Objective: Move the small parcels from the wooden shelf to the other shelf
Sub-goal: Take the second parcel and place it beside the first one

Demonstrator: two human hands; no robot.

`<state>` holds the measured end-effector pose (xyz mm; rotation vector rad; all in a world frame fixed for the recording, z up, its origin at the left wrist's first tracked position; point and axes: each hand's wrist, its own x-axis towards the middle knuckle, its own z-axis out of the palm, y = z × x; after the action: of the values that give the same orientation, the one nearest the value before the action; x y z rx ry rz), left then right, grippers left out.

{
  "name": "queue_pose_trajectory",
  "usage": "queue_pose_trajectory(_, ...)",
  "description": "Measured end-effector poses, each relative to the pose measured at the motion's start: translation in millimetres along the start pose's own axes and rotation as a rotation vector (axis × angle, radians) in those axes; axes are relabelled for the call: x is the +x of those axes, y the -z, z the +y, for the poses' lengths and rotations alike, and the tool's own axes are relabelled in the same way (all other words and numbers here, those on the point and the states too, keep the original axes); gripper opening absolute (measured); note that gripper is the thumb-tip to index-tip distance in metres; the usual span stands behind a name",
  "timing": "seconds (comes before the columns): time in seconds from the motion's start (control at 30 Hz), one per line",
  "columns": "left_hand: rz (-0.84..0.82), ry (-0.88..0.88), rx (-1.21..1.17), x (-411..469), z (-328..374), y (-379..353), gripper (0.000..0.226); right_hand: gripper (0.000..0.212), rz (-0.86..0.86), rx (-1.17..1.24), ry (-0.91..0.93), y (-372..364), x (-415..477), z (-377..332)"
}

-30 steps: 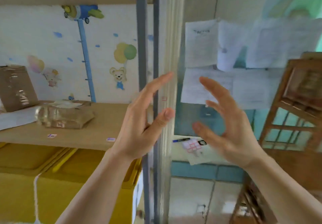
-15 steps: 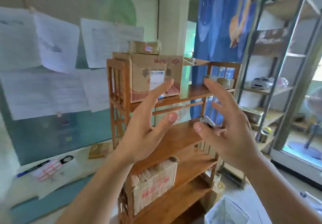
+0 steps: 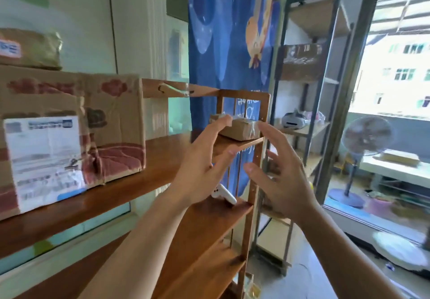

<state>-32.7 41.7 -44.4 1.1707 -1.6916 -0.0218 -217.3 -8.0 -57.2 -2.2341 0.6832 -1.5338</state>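
Parcels are what we are after, and the nearest one, a small taped parcel [image 3: 237, 128], sits at the far right end of the wooden shelf [image 3: 160, 159], on its upper board, at about twelve o'clock from our hands. Our left hand [image 3: 200, 159] and right hand [image 3: 281, 177] are both raised with fingers spread, each grip apart and closed on nothing. The parcel's long axis runs roughly left to right across our view, so the two palms face its short ends.

The left hand is the nearer: its forefinger tip overlaps the parcel's left end, though with the blur we cannot tell whether it touches or only hangs in front. The right hand stands just beside the parcel's right end, lower and toward five o'clock of it.

At nine o'clock a large cardboard box [image 3: 69, 135] fills the same board, with another taped parcel [image 3: 30, 48] on top of it. The metal shelf [image 3: 309, 70] stands at two o'clock, well apart, and we judge that it may be the destination. Closing both palms inward should take the parcel.
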Motion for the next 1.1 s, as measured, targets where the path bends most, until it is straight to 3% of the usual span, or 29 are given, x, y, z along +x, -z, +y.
queue_pose_trajectory(0.13,0.077,0.123,0.048,96.9,-57.4,-47.3,0.055,0.062,0.068,-0.022,-0.078,-20.0,88.1,83.0)
queue_pose_trajectory(0.2,0.136,0.35,0.022,136.5,-85.7,-74.7,0.053,0.053,0.144,-0.04,-0.207,-31.7,129.0,120.9)
queue_pose_trajectory(0.3,0.142,0.73,-0.231,185.8,-111.7,-107.0,0.057,0.055,0.234,-0.076,-0.518,-48.2,178.8,166.0)
queue_pose_trajectory(0.37,0.112,0.768,-0.293,207.6,-115.8,-120.3,0.053,0.066,0.211,-0.06,-0.686,-56.3,199.8,189.8)
queue_pose_trajectory(0.47,0.084,0.801,-0.325,213.0,-114.5,-132.8,0.063,0.078,0.166,-0.034,-0.756,-61.3,208.8,208.7)
queue_pose_trajectory(0.53,0.103,0.802,-0.35,205.9,-113.8,-132.2,0.062,0.066,0.194,-0.014,-0.737,-57.0,203.8,207.8)
queue_pose_trajectory(0.63,0.222,0.753,-0.464,186.9,-102.5,-123.3,0.053,0.069,0.263,0.069,-0.674,-47.3,180.5,181.6)
queue_pose_trajectory(0.73,0.35,0.639,-0.541,152.7,-69.4,-108.0,0.031,0.052,0.294,0.248,-0.591,-37.3,137.4,142.6)
queue_pose_trajectory(0.83,0.4,0.525,-0.515,103.4,-27.3,-83.2,0.027,0.041,0.29,0.478,-0.504,-19.8,87.5,86.0)
queue_pose_trajectory(0.93,0.46,0.416,-0.514,36.1,17.0,-52.0,0.025,0.032,0.217,0.688,-0.411,-5.2,35.7,37.9)
queue_pose_trajectory(1.1,0.561,0.294,-0.492,-74.8,77.4,-18.2,0.031,0.037,0.003,0.965,-0.346,-0.3,-38.5,-28.3)
